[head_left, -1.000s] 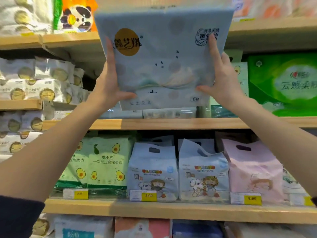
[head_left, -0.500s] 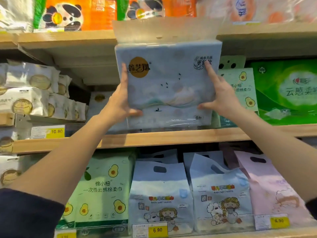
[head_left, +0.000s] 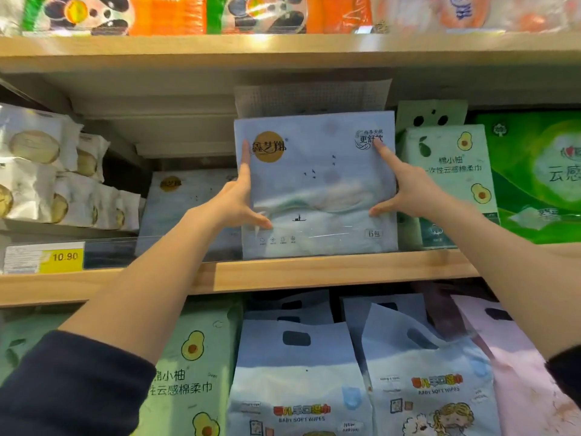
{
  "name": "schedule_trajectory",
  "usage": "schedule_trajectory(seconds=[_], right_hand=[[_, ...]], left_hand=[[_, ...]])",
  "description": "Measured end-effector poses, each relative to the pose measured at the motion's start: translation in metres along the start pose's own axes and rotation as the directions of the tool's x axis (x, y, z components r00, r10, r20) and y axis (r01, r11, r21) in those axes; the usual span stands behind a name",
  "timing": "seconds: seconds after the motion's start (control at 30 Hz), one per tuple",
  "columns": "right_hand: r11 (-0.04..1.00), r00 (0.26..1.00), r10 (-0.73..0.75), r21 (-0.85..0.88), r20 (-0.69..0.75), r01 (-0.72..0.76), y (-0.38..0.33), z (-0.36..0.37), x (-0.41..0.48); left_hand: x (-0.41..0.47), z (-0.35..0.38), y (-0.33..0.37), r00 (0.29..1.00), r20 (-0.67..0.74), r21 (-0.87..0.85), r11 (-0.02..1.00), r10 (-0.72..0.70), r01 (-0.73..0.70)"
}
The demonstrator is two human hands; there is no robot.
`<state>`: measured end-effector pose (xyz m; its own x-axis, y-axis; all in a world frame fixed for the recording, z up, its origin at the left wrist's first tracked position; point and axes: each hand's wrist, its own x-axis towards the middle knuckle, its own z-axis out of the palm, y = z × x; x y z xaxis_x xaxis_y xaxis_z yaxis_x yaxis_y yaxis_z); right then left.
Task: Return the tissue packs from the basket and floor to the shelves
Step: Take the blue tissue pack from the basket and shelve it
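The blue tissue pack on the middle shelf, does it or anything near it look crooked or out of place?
Nothing stands out. The blue tissue pack stands upright on the shelf, its bottom edge level with the board, held at both sides by the left hand and right hand. The avocado-print pack beside it also stands straight.

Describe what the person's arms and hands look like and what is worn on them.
Both forearms are bare from wrist to near the elbow. The left arm ends in a dark navy sleeve pushed up, soft and plain with no visible markings. A matching dark sleeve cuff shows at the right edge. The left hand and right hand are bare: no gloves, rings, watch or bracelets visible.
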<state>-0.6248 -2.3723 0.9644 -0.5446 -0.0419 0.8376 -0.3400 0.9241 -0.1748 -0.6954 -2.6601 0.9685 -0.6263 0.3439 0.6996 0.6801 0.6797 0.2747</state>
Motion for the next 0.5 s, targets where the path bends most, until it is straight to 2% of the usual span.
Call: schedule_trajectory(seconds=[0.3, 0.5], right_hand=[[0.997, 0.995, 0.06, -0.048, 0.079, -0.057, 0.021, 0.009, 0.019], [0.999, 0.997, 0.043, -0.02, 0.059, -0.042, 0.026, 0.011, 0.02]], left_hand=[[0.025, 0.008, -0.003, 0.996, 0.071, 0.167, 0.985, -0.053, 0.041], [0.023, 0.007, -0.003, 0.996, 0.06, 0.164, 0.985, -0.059, 0.049]])
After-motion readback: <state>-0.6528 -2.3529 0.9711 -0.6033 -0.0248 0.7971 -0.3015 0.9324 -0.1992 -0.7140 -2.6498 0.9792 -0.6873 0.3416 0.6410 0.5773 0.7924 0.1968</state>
